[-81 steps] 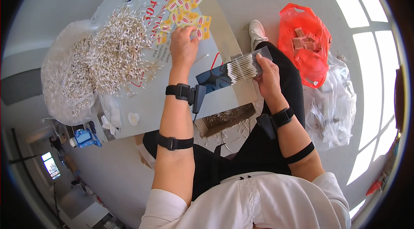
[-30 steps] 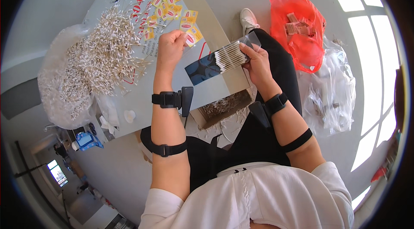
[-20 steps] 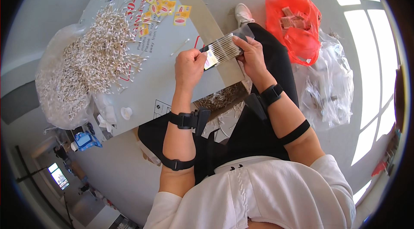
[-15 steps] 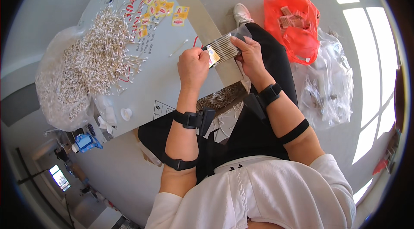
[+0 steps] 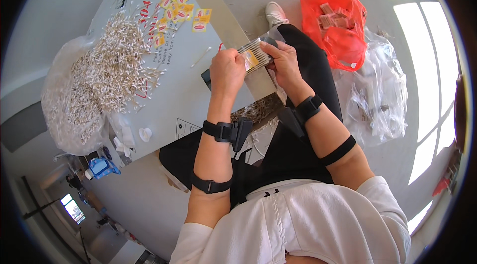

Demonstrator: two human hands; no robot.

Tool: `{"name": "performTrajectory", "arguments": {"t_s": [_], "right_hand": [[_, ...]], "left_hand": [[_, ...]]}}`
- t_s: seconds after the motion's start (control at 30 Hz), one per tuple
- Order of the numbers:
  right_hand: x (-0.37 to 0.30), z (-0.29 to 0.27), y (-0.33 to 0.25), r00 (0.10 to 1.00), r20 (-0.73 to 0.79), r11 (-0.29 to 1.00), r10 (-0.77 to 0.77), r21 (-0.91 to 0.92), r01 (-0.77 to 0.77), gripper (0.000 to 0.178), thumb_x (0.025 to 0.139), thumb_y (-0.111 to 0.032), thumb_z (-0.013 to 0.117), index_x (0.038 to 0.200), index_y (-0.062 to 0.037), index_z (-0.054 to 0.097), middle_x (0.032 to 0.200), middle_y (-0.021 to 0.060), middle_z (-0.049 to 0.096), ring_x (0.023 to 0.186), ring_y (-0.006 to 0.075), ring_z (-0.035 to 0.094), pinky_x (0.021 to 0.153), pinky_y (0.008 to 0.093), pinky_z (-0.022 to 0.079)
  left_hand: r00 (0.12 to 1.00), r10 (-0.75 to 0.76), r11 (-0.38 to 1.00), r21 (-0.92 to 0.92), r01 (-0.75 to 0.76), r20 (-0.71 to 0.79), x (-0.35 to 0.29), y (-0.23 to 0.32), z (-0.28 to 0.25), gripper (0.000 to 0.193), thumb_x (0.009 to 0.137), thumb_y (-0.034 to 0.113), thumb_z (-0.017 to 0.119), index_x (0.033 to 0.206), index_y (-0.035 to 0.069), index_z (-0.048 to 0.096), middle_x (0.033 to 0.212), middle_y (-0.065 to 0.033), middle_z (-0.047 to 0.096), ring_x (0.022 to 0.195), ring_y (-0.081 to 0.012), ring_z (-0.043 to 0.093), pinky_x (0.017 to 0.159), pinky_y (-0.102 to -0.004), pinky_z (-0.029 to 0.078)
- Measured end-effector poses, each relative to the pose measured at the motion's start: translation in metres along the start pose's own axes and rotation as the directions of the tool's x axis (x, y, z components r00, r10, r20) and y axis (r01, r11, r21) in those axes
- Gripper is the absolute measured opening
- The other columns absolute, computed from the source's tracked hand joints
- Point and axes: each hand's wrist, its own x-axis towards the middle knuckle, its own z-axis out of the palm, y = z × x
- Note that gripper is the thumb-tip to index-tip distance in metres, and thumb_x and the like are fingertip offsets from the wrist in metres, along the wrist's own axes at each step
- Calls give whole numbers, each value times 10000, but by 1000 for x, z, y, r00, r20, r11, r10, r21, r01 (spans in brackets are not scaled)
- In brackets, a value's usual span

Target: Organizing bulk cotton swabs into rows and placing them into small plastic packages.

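Both hands meet over the near edge of a grey table [image 5: 184, 95]. My right hand [image 5: 285, 62] grips a bundle of cotton swabs [image 5: 254, 53] in a clear wrapper. My left hand [image 5: 227, 70] pinches a small yellow label [image 5: 250, 60] against the front of that bundle. A large loose pile of cotton swabs [image 5: 107, 67] lies on the table to the left, partly spilling from a clear plastic bag [image 5: 64, 110]. Several more yellow labels [image 5: 176, 3] are scattered at the table's far end.
A red plastic bag [image 5: 335, 20] with small packs lies on the floor at the right, beside a clear plastic bag [image 5: 380, 95]. A box of swabs [image 5: 256, 112] sits below the table edge at my lap. A small white cap [image 5: 144, 134] rests on the table.
My left hand left the yellow labels at the far end of the table and came back with one to the swab bundle in my right hand.
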Motion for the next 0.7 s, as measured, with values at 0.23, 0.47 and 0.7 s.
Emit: {"name": "performTrajectory", "arguments": {"t_s": [0.23,0.47,0.7], "right_hand": [[-1,8,1,998,-60,999,-16,33,18,111,887,-127,714,841,-28,694,753,22,670,605,105,628,509,249,491],[2,5,4,998,-56,999,-11,40,13,115,881,-132,721,843,-25,699,745,21,667,600,100,614,506,241,469],[4,1,5,997,-68,999,-20,27,21,112,873,-123,724,828,-21,707,733,24,666,583,92,600,492,237,448]], "left_hand": [[999,-32,969,-244,29,-9,6,-9,10,159,794,61,722,818,-12,583,682,-173,643,653,-348,651,618,-408,501],[958,157,965,-169,-200,-239,-18,-21,17,297,800,26,714,1034,5,532,876,-155,653,795,-299,646,694,-390,508],[856,450,863,372,-343,-254,-69,-31,35,637,888,329,658,1411,36,443,1465,-181,401,1335,-380,357,1065,-518,289]]}}
